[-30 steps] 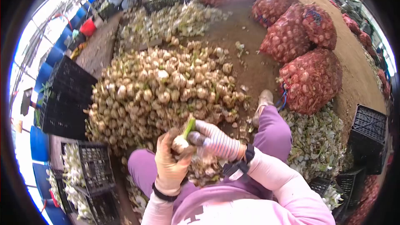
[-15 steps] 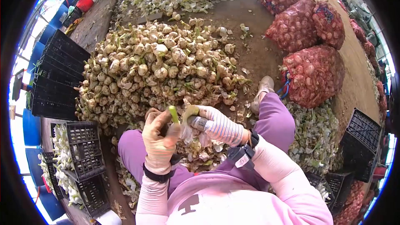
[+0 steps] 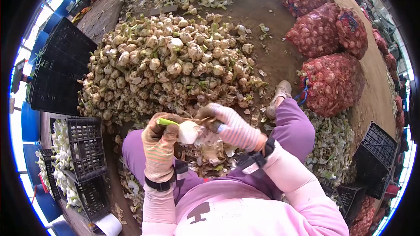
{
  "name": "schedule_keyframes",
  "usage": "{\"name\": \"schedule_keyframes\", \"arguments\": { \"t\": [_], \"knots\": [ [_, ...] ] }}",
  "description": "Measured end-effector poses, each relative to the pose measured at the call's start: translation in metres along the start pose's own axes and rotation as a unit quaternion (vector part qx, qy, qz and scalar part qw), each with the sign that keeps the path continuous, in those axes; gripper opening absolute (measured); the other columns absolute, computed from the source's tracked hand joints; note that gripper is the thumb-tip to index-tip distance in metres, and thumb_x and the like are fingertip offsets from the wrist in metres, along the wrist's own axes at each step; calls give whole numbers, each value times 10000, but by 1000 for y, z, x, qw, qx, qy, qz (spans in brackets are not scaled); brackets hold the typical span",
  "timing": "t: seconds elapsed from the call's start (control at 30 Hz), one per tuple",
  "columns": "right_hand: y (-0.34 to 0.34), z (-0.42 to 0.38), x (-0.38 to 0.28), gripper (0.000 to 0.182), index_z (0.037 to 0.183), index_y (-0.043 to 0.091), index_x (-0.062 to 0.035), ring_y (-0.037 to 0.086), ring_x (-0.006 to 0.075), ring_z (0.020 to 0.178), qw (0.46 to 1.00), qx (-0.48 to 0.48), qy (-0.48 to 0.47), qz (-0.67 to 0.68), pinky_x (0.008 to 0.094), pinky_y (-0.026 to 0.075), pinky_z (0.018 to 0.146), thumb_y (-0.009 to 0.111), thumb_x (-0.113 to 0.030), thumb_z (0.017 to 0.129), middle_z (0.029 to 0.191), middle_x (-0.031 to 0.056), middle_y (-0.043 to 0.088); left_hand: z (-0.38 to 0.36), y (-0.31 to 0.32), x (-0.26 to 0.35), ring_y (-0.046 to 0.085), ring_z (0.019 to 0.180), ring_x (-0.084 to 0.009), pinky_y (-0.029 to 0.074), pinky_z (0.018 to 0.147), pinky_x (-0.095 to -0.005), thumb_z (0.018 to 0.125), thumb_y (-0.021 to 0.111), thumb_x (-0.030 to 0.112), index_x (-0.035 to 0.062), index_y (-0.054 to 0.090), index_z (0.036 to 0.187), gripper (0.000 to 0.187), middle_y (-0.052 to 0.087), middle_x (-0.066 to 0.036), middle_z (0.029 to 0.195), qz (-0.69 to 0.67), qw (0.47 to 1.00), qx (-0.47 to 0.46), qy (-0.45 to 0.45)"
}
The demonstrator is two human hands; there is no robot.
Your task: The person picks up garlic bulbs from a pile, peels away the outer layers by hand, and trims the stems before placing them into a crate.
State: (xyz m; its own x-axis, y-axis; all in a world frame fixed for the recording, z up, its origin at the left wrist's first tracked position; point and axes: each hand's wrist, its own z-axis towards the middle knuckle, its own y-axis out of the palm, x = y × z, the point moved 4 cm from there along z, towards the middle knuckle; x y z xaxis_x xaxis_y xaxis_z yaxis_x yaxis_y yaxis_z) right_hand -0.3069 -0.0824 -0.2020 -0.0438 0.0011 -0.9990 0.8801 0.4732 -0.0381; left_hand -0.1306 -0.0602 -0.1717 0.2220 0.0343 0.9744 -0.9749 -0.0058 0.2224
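Between both hands (image 3: 159,142), white bulb (image 3: 189,132)

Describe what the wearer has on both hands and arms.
Left hand: knit glove striped orange, green and cream, soiled, with a black band at the wrist. Right hand: knit glove striped pink and white, with a black strap and buckle at the wrist. Both arms are covered by pale pink long sleeves that run into a pink top with a dark print on the chest.
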Motion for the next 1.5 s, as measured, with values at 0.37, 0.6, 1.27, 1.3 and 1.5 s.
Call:
{"name": "schedule_keyframes", "arguments": {
  "t": [0.37, 0.6, 1.27, 1.3, 1.5],
  "knots": [
    [5, -4, -30, 413, 953, 645, 16, 532, 58, 541, 963, -161, 217, -3, 229, 425, 486, 710, -360, 794, 630, 7, 582, 3, 13, 8, 571, 771, -153, 453, 689, -260, 799, 695, 221, 6, 648, 865, 229, 593, -75, 812, 202, 965, -153, 62],
    [14, -9, -16, 309, 890, 659, -1, 542, 70, 492, 946, -212, 233, 81, 229, 418, 450, 667, -304, 831, 584, 7, 575, -4, 10, -3, 566, 772, -125, 462, 704, -243, 838, 666, 219, 5, 627, 873, 221, 598, -60, 836, -10, 990, -125, -70],
    [18, 3, -21, 317, 918, 651, -19, 555, 33, 622, 978, -88, 164, 95, 201, 451, 543, 685, -321, 827, 708, -16, 629, -8, 28, -18, 546, 957, -158, 464, 786, -246, 760, 557, 655, 0, 364, 1319, 883, 487, -77, 1128, 39, 995, -88, -29],
    [18, 3, -23, 290, 912, 649, -29, 557, 40, 618, 971, -79, 171, 144, 198, 449, 540, 671, -310, 842, 705, -23, 626, -8, 30, -12, 531, 992, -165, 461, 812, -259, 742, 654, 596, 10, 359, 1316, 872, 469, -80, 1143, -6, 999, -51, -17],
    [15, 0, -22, 315, 1105, 556, -67, 568, 69, 797, 937, -125, 179, 274, 235, 494, 657, 588, -306, 903, 936, 1, 614, -17, 16, 0, 547, 1008, -243, 467, 850, -333, 580, 820, 68, 98, 498, 1207, 706, 487, -121, 1123, 344, 915, -78, 195]
  ]
}}
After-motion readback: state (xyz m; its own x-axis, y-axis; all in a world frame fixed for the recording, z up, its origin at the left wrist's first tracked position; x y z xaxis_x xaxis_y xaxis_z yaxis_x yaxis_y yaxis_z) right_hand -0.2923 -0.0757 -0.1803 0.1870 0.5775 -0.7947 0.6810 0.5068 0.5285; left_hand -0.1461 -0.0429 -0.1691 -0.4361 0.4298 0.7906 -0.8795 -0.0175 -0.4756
